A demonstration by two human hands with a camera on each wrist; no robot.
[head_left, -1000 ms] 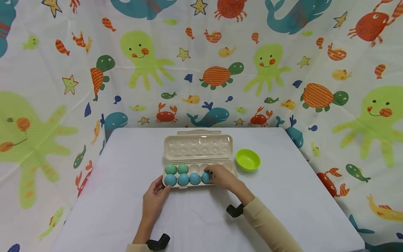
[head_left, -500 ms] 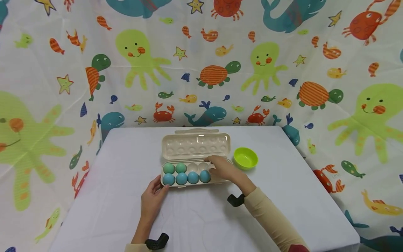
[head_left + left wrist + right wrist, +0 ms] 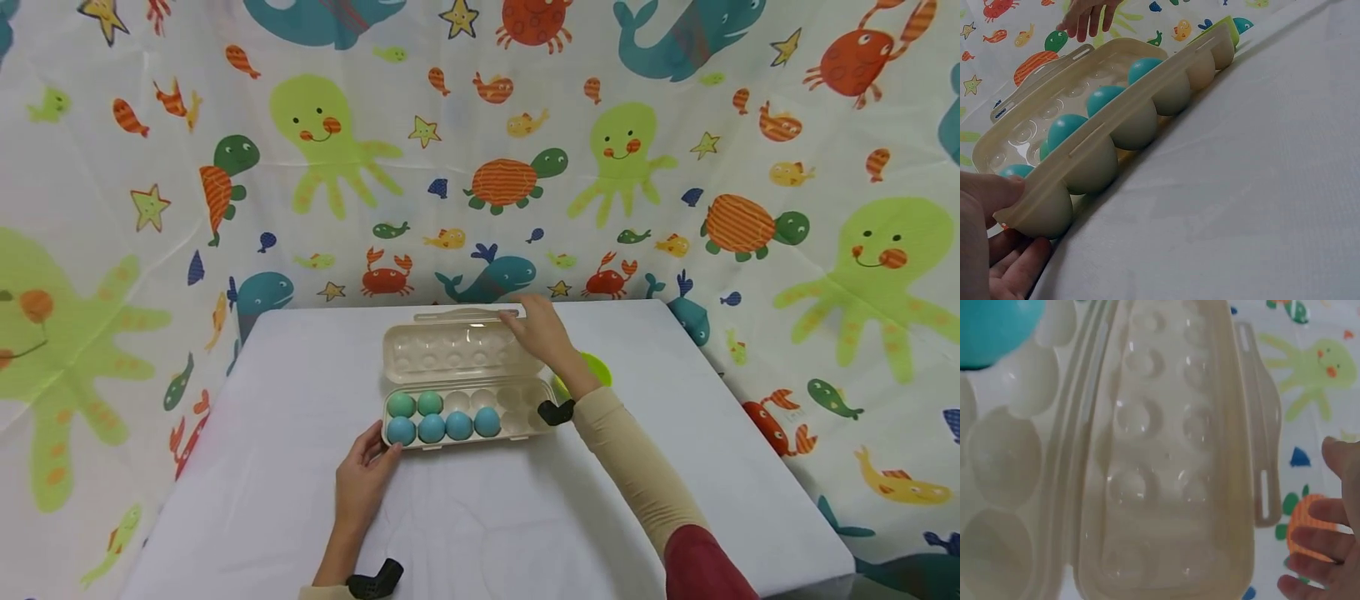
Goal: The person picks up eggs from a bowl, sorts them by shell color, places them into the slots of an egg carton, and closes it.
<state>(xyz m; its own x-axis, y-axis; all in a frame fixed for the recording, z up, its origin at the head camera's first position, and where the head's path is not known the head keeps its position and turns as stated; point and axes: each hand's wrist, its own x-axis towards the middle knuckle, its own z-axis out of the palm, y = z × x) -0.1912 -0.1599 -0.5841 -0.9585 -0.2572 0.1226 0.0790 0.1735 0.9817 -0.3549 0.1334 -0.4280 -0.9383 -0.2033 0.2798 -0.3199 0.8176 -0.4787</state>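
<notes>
A beige plastic egg carton (image 3: pixel 512 394) lies with its lid (image 3: pixel 450 350) folded back, away from the person. Several blue eggs (image 3: pixel 431 428) fill the left part of its front row, and two green eggs (image 3: pixel 401 405) sit behind them at the left end. At the carton's front left corner, my left hand (image 3: pixel 362 479) grips it, thumb over the rim and fingers under the cup in the left wrist view. My right hand (image 3: pixel 542 333) is beside the lid's far right corner, fingers spread and holding nothing; the right wrist view shows a gap to the lid's tab (image 3: pixel 1266 444).
A lime green bowl (image 3: pixel 598 368) stands right of the carton, partly behind my right forearm. White cloth (image 3: pixel 285 383) covers the table, and a curtain printed with sea animals (image 3: pixel 495 125) hangs right behind its back edge.
My right hand has let go of the rightmost blue egg in the front row and moved back and up to the lid's far edge. The left hand stays on the carton's corner.
</notes>
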